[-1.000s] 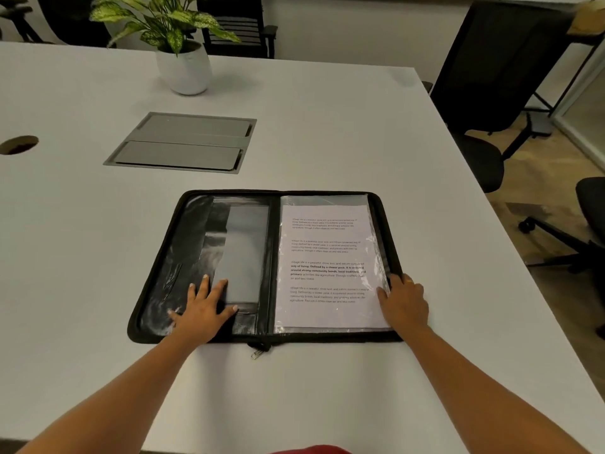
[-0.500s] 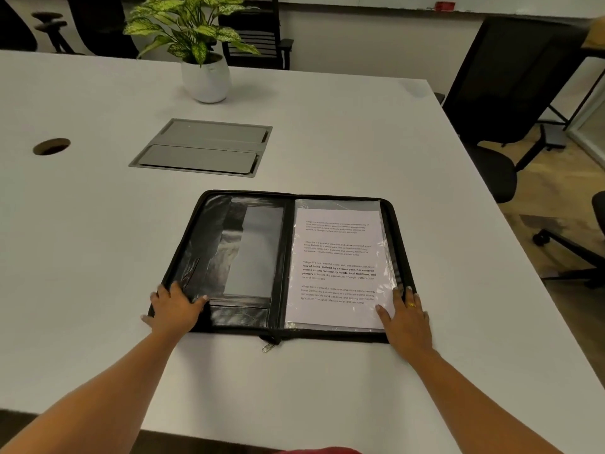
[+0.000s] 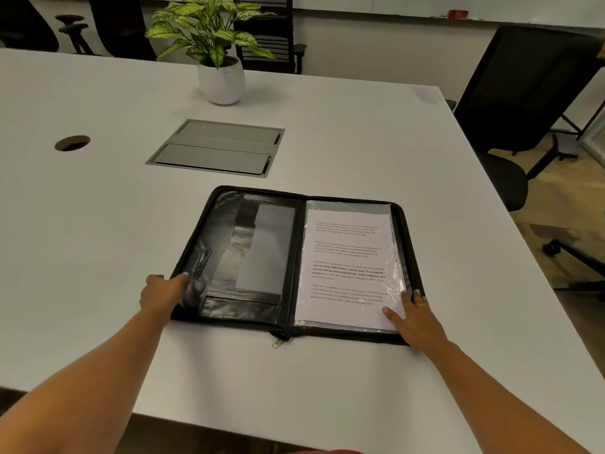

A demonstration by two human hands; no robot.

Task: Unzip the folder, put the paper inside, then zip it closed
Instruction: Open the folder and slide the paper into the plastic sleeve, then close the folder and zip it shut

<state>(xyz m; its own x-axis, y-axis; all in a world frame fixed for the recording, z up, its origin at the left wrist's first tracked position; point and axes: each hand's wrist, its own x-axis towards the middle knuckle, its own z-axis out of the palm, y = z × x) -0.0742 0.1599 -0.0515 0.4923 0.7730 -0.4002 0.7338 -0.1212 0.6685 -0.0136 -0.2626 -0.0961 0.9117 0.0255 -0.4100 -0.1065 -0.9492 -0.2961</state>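
- Black zip folder [image 3: 248, 257], open flat on white table [image 3: 98, 240], close to front edge, spine pointing away from the camera.
- Rt half: paper [image 3: 347, 267], printed side up, four blocks of txt, tucked under clear plastic sleeve [image 3: 347, 204]; lies square within that half, glare along its rt side.
- Left half: glossy dark pockets w/ a grey reflective panel in the middle.
- Grips folder's left rim beside the near-left corner w/ left hand [image 3: 160, 293]: one finger on top of the glossy flap, the rest curled at the edge, somewhat blurred.
- Presses right hand [image 3: 415, 317] flat on the near-rt corner: fingers straight & slightly spread across sleeve and paper's corner, nothing held; gold ring [image 3: 421, 305] on one finger.
- Both forearms bare, reaching in from bottom of view.
- Zip undone all round; metal zip pull [image 3: 278, 342] resting on table at the near end of the spine.
- Beyond folder: grey hatch [image 3: 216, 147] set flush in the tabletop, round hole [image 3: 72, 143] well to its left.
- Farther back: white pot [image 3: 222, 81] holding a green-and-yellow leafy plant [image 3: 209, 24].
- Dark office chair [image 3: 523, 93] at table's rt side, more dark chairs behind the far edge.
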